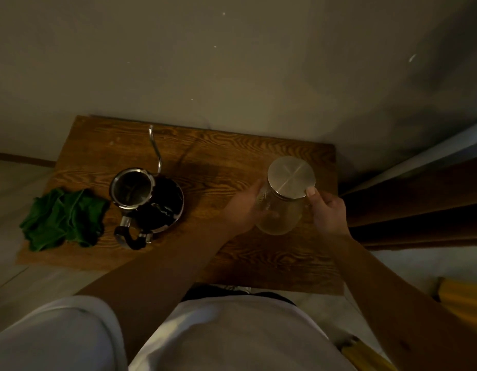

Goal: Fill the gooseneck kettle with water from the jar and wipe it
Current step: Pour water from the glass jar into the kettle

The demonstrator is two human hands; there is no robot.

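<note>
A clear glass jar (280, 212) with a round metal lid (291, 176) stands on the right part of the wooden table (232, 162). My left hand (244, 207) wraps the jar's left side. My right hand (329, 210) grips its right side, thumb against the lid's rim. The steel gooseneck kettle (133, 190) stands at the left, its mouth uncovered, thin spout (155, 147) pointing toward the wall, black handle (131, 235) toward me. It sits partly on a dark round base (170, 203). A crumpled green cloth (63, 219) lies left of the kettle.
The table stands against a pale wall. A dark wooden panel (419, 199) runs along the right. Yellow objects (462, 295) lie on the floor at the lower right. My white shirt fills the bottom of the view.
</note>
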